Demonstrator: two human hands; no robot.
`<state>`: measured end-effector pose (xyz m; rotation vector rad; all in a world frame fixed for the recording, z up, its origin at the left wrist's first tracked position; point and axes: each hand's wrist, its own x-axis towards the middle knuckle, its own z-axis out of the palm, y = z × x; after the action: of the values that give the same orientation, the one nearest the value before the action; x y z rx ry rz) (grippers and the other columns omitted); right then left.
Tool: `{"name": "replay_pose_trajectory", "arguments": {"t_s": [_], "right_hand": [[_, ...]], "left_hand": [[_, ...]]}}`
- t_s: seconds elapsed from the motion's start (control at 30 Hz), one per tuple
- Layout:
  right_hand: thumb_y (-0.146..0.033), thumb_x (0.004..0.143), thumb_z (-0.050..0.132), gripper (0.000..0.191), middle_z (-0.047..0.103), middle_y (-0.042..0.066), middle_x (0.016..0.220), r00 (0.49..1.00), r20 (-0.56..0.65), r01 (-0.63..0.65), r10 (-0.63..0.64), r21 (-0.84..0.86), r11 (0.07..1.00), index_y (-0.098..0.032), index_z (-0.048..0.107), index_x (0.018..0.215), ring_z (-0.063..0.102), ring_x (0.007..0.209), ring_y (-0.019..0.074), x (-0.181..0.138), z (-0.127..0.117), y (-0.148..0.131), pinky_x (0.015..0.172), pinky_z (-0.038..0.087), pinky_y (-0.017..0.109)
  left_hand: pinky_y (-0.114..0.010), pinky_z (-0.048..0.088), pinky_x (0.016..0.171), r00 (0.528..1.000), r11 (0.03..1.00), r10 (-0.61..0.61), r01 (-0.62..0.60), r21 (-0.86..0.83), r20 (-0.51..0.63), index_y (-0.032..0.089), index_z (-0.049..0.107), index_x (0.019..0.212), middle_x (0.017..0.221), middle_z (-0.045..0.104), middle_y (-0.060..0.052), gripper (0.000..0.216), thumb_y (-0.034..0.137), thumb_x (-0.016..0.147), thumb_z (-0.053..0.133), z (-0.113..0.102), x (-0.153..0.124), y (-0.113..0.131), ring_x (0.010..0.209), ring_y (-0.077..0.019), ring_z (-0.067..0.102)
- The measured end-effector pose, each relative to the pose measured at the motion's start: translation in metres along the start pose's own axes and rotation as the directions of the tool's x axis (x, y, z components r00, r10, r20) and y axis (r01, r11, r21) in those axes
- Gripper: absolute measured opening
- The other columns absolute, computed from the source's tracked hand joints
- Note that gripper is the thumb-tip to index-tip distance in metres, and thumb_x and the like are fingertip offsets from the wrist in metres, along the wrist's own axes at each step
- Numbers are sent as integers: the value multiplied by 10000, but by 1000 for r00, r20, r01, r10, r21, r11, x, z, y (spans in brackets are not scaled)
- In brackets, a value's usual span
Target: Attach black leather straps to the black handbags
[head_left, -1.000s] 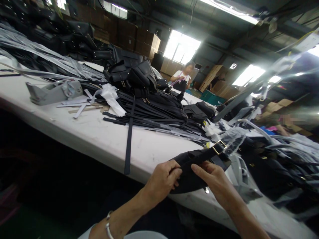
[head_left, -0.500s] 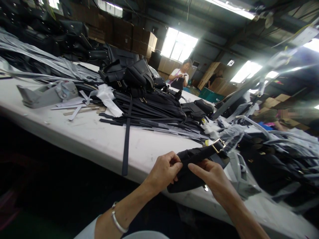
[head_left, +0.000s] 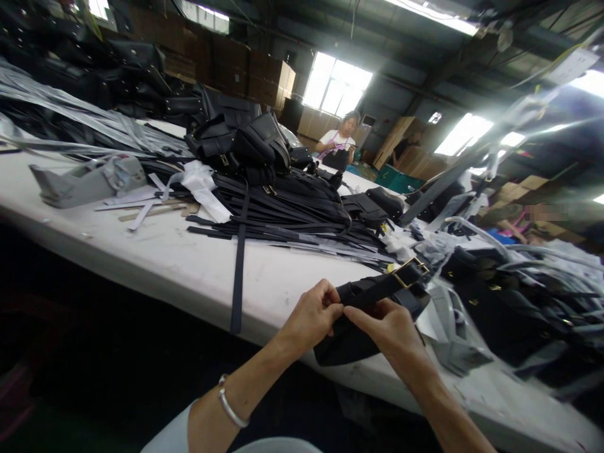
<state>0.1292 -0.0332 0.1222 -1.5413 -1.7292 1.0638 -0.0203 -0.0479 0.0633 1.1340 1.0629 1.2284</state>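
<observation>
A black bag (head_left: 346,343) is held at the front edge of the white table, a dark strap (head_left: 372,290) with a gold buckle (head_left: 411,273) running along its top. My left hand (head_left: 317,313) pinches the strap's near end between thumb and fingers. Close beside it, my right hand (head_left: 387,322) grips the same strap, its thumb almost touching the left thumb. Part of the bag is hidden behind both hands.
Many black straps (head_left: 297,211) lie heaped on the table (head_left: 189,264), with black bags (head_left: 257,141) on top. One loose strap (head_left: 240,270) hangs over the edge. Grey tape dispensers (head_left: 89,182) stand left and right. More bags (head_left: 500,302) are piled at right. A person (head_left: 337,141) works across the table.
My right hand has slid left along the strap, bringing its thumb close to my left thumb. The buckle has tilted slightly. My left hand keeps its pinch.
</observation>
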Motion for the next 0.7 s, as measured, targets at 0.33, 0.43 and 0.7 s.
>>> {"name": "replay_pose_trajectory", "arguments": {"t_s": [0.33, 0.43, 0.7], "right_hand": [[-349, 708, 665, 211, 721, 47, 718, 997, -70, 24, -23, 11, 1000, -152, 695, 775, 673, 710, 251, 9, 6, 8, 617, 497, 303], [-312, 697, 665, 170, 688, 35, 675, 997, -82, 37, -18, 240, 970, -147, 664, 733, 640, 661, 222, 11, 11, 13, 617, 489, 298], [-237, 745, 636, 222, 708, 35, 849, 981, -51, 194, -189, 103, 976, -158, 657, 951, 657, 803, 221, 8, 5, 13, 731, 503, 307]], "left_hand": [[-141, 362, 367, 998, 999, 40, -42, -31, -54, 206, 442, 847, 634, 451, 91, 138, 237, 808, 571, 9, 3, -13, 416, -50, 440], [-155, 369, 400, 994, 998, 65, -65, 6, -82, 211, 441, 856, 631, 447, 90, 132, 266, 832, 559, 13, 3, -16, 446, -66, 451], [-276, 470, 641, 965, 929, 247, -212, 302, -83, 218, 524, 1096, 907, 598, -13, 216, 247, 884, 502, 4, 2, -12, 712, -156, 560]]}}
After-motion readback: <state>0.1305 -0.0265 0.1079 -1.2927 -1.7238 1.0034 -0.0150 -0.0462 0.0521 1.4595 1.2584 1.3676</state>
